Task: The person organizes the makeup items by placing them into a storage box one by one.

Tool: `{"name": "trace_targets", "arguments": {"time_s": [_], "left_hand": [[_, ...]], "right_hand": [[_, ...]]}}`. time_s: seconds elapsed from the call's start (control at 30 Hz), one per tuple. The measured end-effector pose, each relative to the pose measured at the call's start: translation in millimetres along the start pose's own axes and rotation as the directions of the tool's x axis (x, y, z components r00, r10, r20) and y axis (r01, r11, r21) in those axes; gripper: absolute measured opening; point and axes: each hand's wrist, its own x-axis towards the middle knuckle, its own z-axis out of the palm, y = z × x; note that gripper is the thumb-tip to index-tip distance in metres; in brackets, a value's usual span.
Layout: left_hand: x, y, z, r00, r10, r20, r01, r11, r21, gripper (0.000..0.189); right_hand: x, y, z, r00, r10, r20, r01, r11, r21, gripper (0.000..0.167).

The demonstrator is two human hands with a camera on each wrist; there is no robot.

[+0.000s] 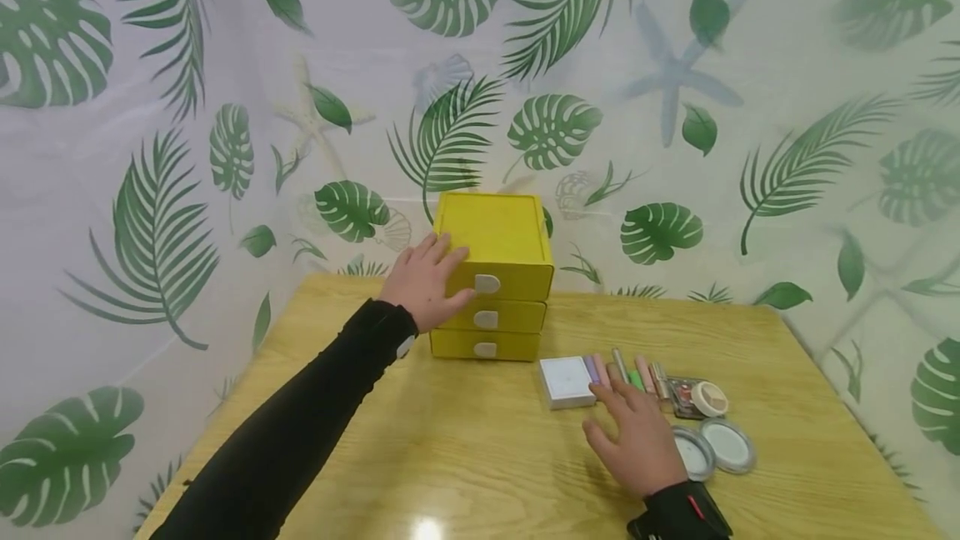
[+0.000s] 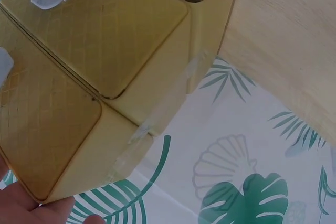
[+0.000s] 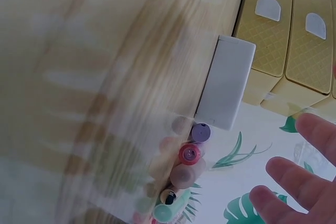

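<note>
A yellow three-drawer box point(image 1: 495, 227) with white tabs stands toward the back of the table. My left hand point(image 1: 427, 282) touches its upper left front corner, fingers extended and spread; in the left wrist view, fingertips point(image 2: 52, 211) meet that corner. Over the cosmetics, my right hand point(image 1: 637, 444) hovers with fingers apart and nothing held. Near its fingertips are a white square box point(image 1: 566, 382), a purple tube point(image 1: 591, 368), a green tube point(image 1: 636, 380) and several other slim tubes. The right hand partly hides these tubes.
Right of the tubes lie a dark palette point(image 1: 682, 397) and a small round cream-coloured case point(image 1: 708, 399). A grey-rimmed round compact point(image 1: 729, 445) lies nearer the front. The wooden table point(image 1: 420, 440) meets a leaf-patterned sheet point(image 1: 570, 40) behind.
</note>
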Motion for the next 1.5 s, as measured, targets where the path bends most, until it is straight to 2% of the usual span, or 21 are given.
{"name": "trace_targets", "arguments": {"time_s": [0.17, 0.27, 0.43, 0.7, 0.93, 1.1, 1.3, 1.5], "left_hand": [[7.8, -0.9, -4.2, 1.000, 0.003, 0.016, -0.003, 1.000, 0.009, 0.067], [11.8, -0.6, -7.7, 0.999, -0.007, 0.040, 0.007, 1.000, 0.009, 0.067], [18.9, 2.3, -12.1, 0.995, -0.044, 0.093, 0.047, 0.999, -0.020, 0.068], [42.7, 6.3, -19.4, 0.985, -0.112, 0.133, 0.120, 0.991, -0.055, 0.069], [45.7, 9.8, -21.7, 0.970, -0.134, 0.205, 0.156, 0.983, -0.099, 0.071], [44.4, 8.6, -22.2, 0.967, -0.146, 0.208, 0.173, 0.977, -0.121, 0.070], [46.2, 6.2, -16.3, 0.964, -0.151, 0.219, 0.186, 0.971, -0.148, 0.070], [49.6, 3.4, -15.9, 0.963, -0.168, 0.210, 0.193, 0.975, -0.109, 0.070]], "right_hand": [[2.6, 2, -2, 0.999, -0.026, -0.028, 0.026, 1.000, -0.007, 0.050], [3.2, 2, -2, 1.000, -0.016, -0.022, 0.016, 1.000, 0.000, 0.048], [0.8, 1, -2, 1.000, 0.005, -0.004, -0.005, 1.000, 0.011, 0.046], [4.8, -2, 2, 0.999, -0.039, -0.017, 0.039, 0.999, 0.007, 0.045], [9.7, -7, 2, 0.998, -0.056, 0.003, 0.056, 0.997, 0.051, 0.047], [25.1, -21, 2, 0.991, -0.132, -0.016, 0.133, 0.985, 0.113, 0.046], [48.5, -50, -2, 0.973, -0.225, -0.061, 0.228, 0.972, 0.060, 0.047], [75.7, -76, -14, 0.958, -0.281, -0.055, 0.283, 0.958, 0.043, 0.049]]}}
